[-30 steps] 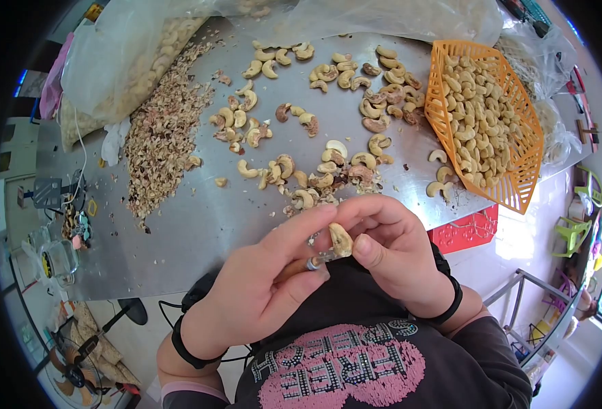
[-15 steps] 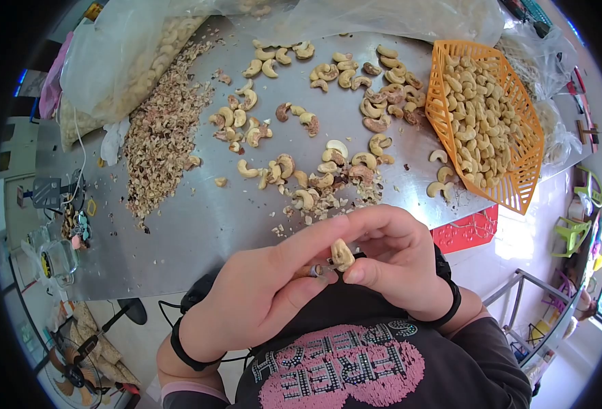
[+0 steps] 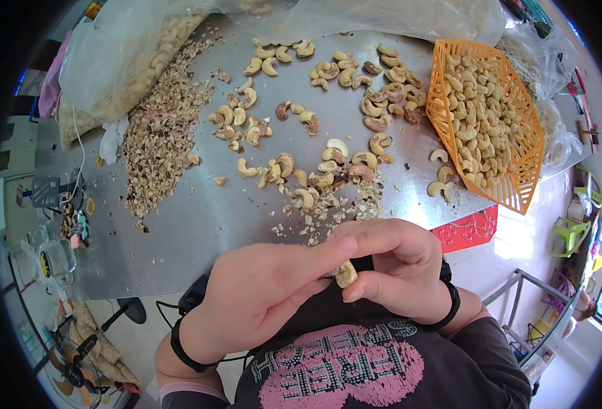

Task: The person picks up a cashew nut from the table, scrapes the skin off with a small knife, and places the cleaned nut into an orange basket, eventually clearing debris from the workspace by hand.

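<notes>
At the table's near edge, in front of my chest, my two hands meet. Between the thumb and fingers of my right hand (image 3: 406, 273) is a pale cashew nut (image 3: 346, 274), pinched. My left hand (image 3: 267, 286) is closed close beside it, its index finger reaching over the nut. The small knife in the left hand is almost wholly hidden by the fingers now; its handle and short blade showed a moment earlier. Just beyond the hands lie shell-skin crumbs (image 3: 321, 218) and loose cashews (image 3: 305, 198), some with brown skin still on them.
An orange plastic basket (image 3: 437, 82) full of peeled cashews stands at the right. A long heap of skin flakes (image 3: 161, 136) lies at the left, beside a clear bag of cashews (image 3: 116, 75). More loose cashews are scattered over the metal table (image 3: 198, 238).
Both hands have come slightly lower and nearer my chest, with the cashew. The left fingers have closed further over the knife, hiding its handle. The cashew has turned a little.
</notes>
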A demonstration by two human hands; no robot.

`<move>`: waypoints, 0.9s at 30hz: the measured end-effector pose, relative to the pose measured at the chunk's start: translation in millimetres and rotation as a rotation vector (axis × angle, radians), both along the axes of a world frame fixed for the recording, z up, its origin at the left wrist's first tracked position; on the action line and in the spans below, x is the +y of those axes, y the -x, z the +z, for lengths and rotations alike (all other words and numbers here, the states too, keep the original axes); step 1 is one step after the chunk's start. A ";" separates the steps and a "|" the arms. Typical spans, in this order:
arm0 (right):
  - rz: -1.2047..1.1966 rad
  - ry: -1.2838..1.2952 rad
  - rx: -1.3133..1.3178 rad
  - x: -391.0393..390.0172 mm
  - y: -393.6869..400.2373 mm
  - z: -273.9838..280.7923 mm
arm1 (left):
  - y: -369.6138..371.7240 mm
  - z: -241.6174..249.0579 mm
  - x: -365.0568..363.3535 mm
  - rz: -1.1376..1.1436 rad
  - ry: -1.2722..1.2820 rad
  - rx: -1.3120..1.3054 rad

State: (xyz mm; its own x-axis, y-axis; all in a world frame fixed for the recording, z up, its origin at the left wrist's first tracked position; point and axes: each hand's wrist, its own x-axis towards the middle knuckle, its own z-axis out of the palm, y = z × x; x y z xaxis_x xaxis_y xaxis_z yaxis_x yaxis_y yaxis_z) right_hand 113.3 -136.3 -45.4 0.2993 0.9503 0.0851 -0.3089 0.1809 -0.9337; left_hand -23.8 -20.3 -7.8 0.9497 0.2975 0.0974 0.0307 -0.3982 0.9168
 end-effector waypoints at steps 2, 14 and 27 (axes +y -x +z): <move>-0.020 -0.025 -0.034 1.4 0.3 1.4 | -0.9 -6.5 -2.5 0.124 -0.144 -0.156; -0.111 0.037 0.051 1.6 3.8 7.2 | 3.8 -5.6 -3.5 0.125 0.090 -0.052; -0.038 -0.022 -0.013 0.0 3.4 6.3 | 4.6 6.1 1.5 0.012 0.208 0.071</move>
